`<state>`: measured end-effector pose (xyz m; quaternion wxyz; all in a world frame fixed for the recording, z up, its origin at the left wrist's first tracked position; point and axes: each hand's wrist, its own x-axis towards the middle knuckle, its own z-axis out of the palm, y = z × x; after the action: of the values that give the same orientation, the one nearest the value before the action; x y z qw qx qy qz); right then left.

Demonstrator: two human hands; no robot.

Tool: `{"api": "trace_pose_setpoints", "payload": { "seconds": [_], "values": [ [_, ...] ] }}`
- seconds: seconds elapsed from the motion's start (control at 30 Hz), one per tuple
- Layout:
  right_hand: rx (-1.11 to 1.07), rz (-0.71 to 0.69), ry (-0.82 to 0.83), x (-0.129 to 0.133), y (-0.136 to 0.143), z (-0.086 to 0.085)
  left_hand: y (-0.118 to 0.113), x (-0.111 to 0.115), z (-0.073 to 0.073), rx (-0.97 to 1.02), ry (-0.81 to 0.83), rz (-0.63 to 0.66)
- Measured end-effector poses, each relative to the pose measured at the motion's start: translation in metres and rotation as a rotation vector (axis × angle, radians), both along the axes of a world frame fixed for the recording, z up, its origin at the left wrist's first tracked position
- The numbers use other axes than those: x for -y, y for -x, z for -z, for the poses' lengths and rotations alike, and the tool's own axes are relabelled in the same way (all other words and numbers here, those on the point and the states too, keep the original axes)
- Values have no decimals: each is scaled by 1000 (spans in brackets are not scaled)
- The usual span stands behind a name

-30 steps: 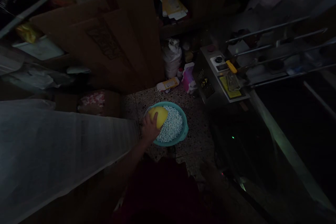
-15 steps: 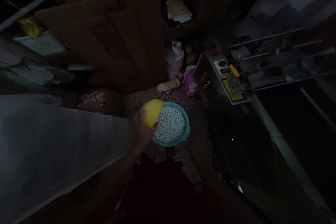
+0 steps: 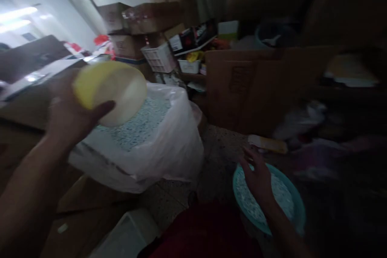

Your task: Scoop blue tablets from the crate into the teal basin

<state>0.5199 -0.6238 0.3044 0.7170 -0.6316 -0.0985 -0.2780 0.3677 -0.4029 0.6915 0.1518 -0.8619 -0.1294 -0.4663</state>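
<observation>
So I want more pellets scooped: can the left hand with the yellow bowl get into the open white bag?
Probably yes: the left hand holds the yellow bowl right over the bag, whose mouth is open with nothing across it.

- The round yellow plastic bowl (image 3: 110, 90) looked smooth and matt.
- The big translucent white plastic bag (image 3: 151, 145) was thin, crinkled and faintly glossy.
- The round teal plastic basin (image 3: 298, 205) appeared smooth.
- The tall brown cardboard box (image 3: 256, 88) was dull and papery.
- The speckled stone floor (image 3: 217, 149) looked mottled, slightly rough.

yellow bowl (image 3: 110, 90), teal basin (image 3: 298, 205), white pellets (image 3: 282, 195)
</observation>
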Motion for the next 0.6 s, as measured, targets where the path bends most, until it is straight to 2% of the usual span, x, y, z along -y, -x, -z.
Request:
{"api": "trace_pose_setpoints", "payload": {
  "seconds": [0.03,0.1,0.13,0.2,0.3,0.4,0.5,0.6],
  "values": [
    [175,-6,58,-13,0,-41,-6,-19,-9,-5,-74,-45],
    [442,-10,136,-38,6,-109,-31,-58,-11,-175,-143,-183],
    [530,-29,169,-51,12,-136,-48,-77,-5,-277,-140,-232],
    [621,-54,203,-72,23,-172,-80,-107,12,-401,-126,-270],
    [677,-26,228,-92,33,-200,-109,-127,37,-472,-29,-196],
    [729,1,305,-102,31,-217,-108,-128,52,-576,118,-31],
    [739,-5,381,-108,25,-231,-92,-128,53,-581,340,119],
    [729,2,429,-114,20,-240,-80,-132,47,-634,747,304]
  ]
}}
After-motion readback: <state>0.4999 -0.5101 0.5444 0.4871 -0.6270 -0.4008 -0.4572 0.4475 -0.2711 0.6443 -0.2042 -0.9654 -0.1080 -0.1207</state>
